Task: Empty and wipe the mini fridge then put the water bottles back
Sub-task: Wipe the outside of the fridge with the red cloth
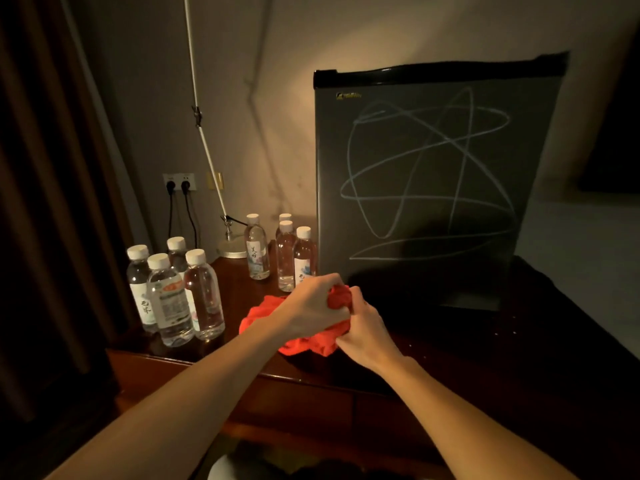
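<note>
— Red cloth [304,327], bunched up, and both hands are on it. See? The left hand [311,304] has its fingers curled over the top of the wad, and the right hand [363,332] pinches a fold from the near side.

— Where's it sitting?

— On the dark wooden table [180,362], right under the hands, part of it spilling out to the left of the left wrist.

— And the fridge?

— Just beyond the hands, a little to the right: the mini fridge [429,181] stands upright with its door closed. Grey front, black top edge, pale looping scribbles all over the door.

— The bottles?

— All out on the table. Four water bottles [289,252] stand just past the left hand, close against the fridge's left side. Four more bottles [173,296] stand in a cluster further left, near the table's edge. White caps, clear water, paper labels.

— Anything behind them?

— A lamp base [231,249] at the back with a thin white arm leaning up, and a wall socket [179,183] with two black plugs in it.
</note>
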Demonstrator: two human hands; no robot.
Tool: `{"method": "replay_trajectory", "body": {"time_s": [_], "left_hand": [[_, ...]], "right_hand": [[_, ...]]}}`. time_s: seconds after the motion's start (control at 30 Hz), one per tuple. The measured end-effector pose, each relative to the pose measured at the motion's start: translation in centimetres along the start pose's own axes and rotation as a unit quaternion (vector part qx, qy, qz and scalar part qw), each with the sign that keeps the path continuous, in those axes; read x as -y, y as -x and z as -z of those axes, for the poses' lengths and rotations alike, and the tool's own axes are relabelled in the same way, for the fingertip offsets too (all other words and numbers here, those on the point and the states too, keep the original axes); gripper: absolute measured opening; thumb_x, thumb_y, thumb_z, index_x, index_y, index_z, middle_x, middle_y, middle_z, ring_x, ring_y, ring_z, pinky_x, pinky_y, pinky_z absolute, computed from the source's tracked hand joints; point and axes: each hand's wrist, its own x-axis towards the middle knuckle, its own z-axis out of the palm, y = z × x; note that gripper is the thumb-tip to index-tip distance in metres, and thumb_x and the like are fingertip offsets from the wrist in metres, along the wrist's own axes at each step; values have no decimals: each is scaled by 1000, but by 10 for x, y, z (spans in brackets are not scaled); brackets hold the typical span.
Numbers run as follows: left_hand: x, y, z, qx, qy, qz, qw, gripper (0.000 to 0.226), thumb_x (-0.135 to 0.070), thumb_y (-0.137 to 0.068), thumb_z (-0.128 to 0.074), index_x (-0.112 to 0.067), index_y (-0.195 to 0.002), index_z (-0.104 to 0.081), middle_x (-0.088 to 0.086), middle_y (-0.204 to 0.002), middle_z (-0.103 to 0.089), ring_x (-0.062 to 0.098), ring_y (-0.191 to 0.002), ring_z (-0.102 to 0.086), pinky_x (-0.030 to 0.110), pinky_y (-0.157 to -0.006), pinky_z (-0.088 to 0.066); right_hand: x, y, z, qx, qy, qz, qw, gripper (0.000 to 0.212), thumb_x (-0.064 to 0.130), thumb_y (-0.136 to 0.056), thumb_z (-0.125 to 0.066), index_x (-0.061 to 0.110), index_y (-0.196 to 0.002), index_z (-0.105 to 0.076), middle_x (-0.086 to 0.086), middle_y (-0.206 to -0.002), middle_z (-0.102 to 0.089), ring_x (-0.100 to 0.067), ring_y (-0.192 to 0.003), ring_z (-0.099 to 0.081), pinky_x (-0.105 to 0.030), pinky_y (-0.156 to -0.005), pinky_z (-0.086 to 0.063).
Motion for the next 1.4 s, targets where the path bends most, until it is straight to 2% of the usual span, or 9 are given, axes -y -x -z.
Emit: {"method": "replay_trajectory", "body": {"time_s": [0.13,0.33,0.43,0.57,0.73,0.83,1.03,1.2,1.4], "left_hand": [[-11,-7,-11,-8,33,-44,998,46,-40,-75,-78,-18,-112,-60,-5,-99,-59,6,-87,-56,17,-78,-44],[15,-7,-37,151,-66,69,984,112,-78,-54,-71,-25,-147,-35,-4,-136,-47,15,-123,-49,34,-106,-41],[25,-5,-58,179,-119,96,972,95,-64,-62,-71,-33,-143,-33,0,-132,-56,24,-121,-55,41,-98,-47],[9,-21,-64,64,-16,137,988,37,-25,-71,-56,-32,-107,-62,-5,-96,-71,21,-97,-66,40,-80,-53],[-20,-59,-50,-102,213,179,955,46,9,-69,-47,-27,-92,-64,-6,-82,-70,14,-78,-64,26,-67,-52],[-45,-74,-39,-150,305,187,922,47,13,-75,-43,-22,-99,-64,-1,-92,-70,13,-87,-64,21,-74,-51],[-56,-84,-19,-211,480,240,817,34,6,-79,-44,-13,-96,-67,11,-94,-72,23,-86,-69,40,-81,-58],[-67,-95,-2,-187,599,255,736,31,15,-81,-45,-4,-92,-67,17,-70,-66,27,-59,-65,37,-58,-59],[-69,-109,19,-168,598,187,761,41,18,-82,-38,-7,-91,-68,12,-72,-66,22,-63,-64,30,-58,-56]], "right_hand": [[-15,2,31,-74,-15,-16,997,42,16,-76,-76,32,-95,-42,8,-85,-63,-10,-80,-66,-30,-70,-55],[-30,-2,86,-167,-65,-44,983,42,0,-60,-72,18,-90,-48,4,-72,-64,-8,-63,-62,-16,-56,-45],[-35,-5,105,-217,-106,-19,970,40,3,-59,-60,16,-95,-49,5,-74,-62,1,-61,-57,-15,-57,-44],[-36,-2,126,-244,-132,16,961,42,6,-61,-57,19,-100,-48,9,-82,-63,11,-71,-59,-8,-62,-43],[-44,-6,120,-237,-126,45,962,86,23,-61,-69,13,-141,-39,-2,-119,-54,-7,-106,-55,-9,-96,-36],[-34,-13,112,-158,-159,14,974,106,11,-58,-81,36,-147,-29,-4,-131,-41,-11,-117,-49,-13,-104,-33],[-7,-21,124,35,-268,90,959,63,48,-66,-64,32,-127,-57,0,-147,-37,-12,-138,-36,-39,-116,-30],[-2,-41,116,-91,-144,118,978,57,37,-65,-77,31,-117,-54,-3,-135,-44,-9,-125,-48,-39,-107,-41],[0,-65,112,-165,-105,200,960,59,16,-67,-80,30,-117,-53,-4,-124,-49,-9,-119,-51,-22,-98,-41]]}}
